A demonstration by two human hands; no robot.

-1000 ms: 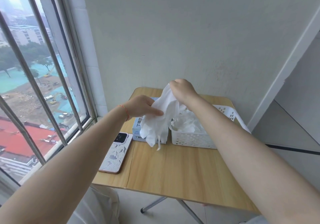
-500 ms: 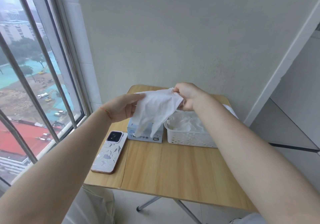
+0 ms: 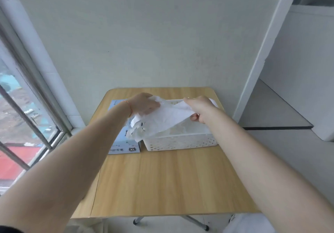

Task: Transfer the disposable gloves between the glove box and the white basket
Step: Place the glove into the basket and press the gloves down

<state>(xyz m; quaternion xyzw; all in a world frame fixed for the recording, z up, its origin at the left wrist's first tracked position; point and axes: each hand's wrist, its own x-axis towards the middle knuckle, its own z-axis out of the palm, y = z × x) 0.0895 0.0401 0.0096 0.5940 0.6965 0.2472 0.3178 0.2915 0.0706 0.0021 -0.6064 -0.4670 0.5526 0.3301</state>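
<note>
- Glove (image 3: pixel 168 119) is held stretched between both hands above the near left corner of the white basket (image 3: pixel 182 141); a second ago it hung bunched and nearly upright, and it is now drawn out flat and wide.
- Left hand (image 3: pixel 144 104) is curled on the glove's left edge, fingers pinched into the material; it is poised over the glove box (image 3: pixel 124 147), whose top is largely hidden by the forearm.
- Right hand (image 3: pixel 197 109) is closed on the opposite edge, thumb tucked beneath, over the basket's middle; it has been carried rightward since the earlier views.
- Glove fingers are seen dangling over the gap where box and basket stand just beside each other on the wooden table (image 3: pixel 162 187); more white gloves are heaped in the basket.
- Spreading is judged as preparation for laying or folding the glove; which container is meant cannot be told; the phone seen earlier is no longer visible.
</note>
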